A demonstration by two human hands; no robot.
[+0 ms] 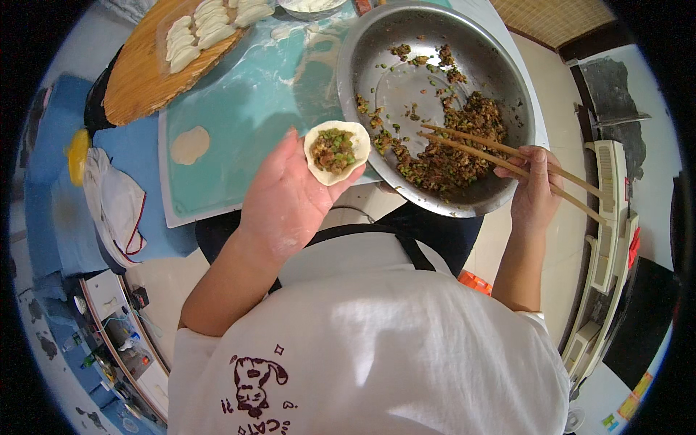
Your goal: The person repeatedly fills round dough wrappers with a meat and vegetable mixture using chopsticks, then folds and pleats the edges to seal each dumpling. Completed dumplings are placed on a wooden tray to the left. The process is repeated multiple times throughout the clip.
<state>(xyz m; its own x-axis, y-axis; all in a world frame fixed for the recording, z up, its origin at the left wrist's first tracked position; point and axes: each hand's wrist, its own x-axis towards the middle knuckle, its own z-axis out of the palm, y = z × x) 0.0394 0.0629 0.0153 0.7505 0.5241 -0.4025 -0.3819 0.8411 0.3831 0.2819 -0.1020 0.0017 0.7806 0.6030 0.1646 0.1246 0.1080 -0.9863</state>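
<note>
On the fingers of my left hand point(283, 201) lies a round dumpling wrapper point(361, 142), cupped a little, with a mound of chopped filling point(333, 149) in its middle. My right hand point(533, 182) grips a pair of wooden chopsticks point(484, 152), their tips over the wide steel bowl point(435, 30). Brown and green minced filling point(467, 152) is heaped along the near and right side of that bowl, with scraps stuck to its far wall. A flat dough wrapper point(190, 145) rests on the floured green mat point(234, 179), left of my left hand.
Folded dumplings point(185, 46) stand in rows in a clear tray on a round wooden board point(136, 81) at the far left. A bowl of flour point(311, 5) sits at the back. A white cloth point(114, 201) and a yellow object point(79, 157) lie on the blue seat beside the table.
</note>
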